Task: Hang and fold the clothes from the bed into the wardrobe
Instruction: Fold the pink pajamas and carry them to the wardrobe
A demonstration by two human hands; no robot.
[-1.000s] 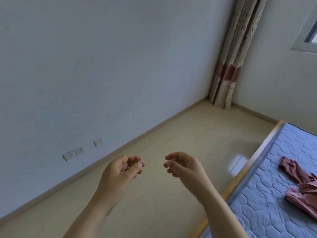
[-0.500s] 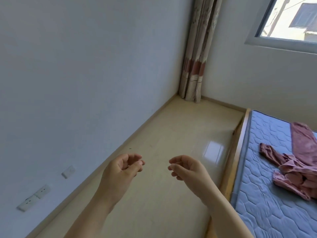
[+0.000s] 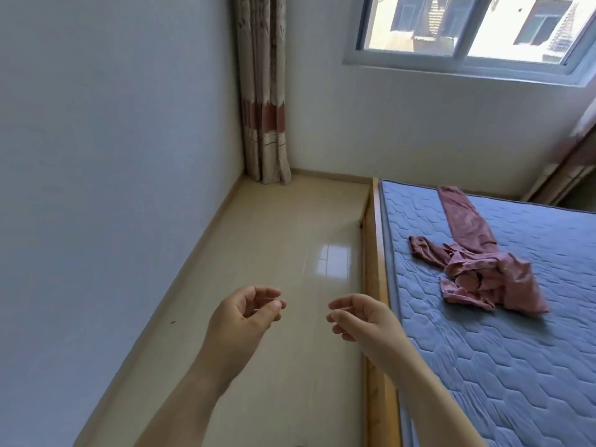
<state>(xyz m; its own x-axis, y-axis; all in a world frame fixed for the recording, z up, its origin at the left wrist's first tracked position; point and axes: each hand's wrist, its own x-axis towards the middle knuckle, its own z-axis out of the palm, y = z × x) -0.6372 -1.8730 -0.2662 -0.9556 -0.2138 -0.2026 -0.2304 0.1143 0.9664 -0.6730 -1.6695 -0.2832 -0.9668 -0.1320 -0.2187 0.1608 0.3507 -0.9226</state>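
Pink clothes (image 3: pixel 483 269): tangled heap on the bed (image 3: pixel 483 382) | left hand (image 3: pixel 245 321), right hand (image 3: pixel 364 324): loosely curled, empty, well apart from heap | risk: if I grab one layer, the rest may drag off the mattress edge.

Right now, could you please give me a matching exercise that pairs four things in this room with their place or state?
Things:
1. pink clothes
2. curtain
3. left hand
4. window

Place or state:
a. hangs down in the corner to the floor
b. lies crumpled on the blue mattress
c. sits high on the wall
d. is held over the floor, fingers loosely curled, holding nothing

Pairs: 1-b, 2-a, 3-d, 4-c
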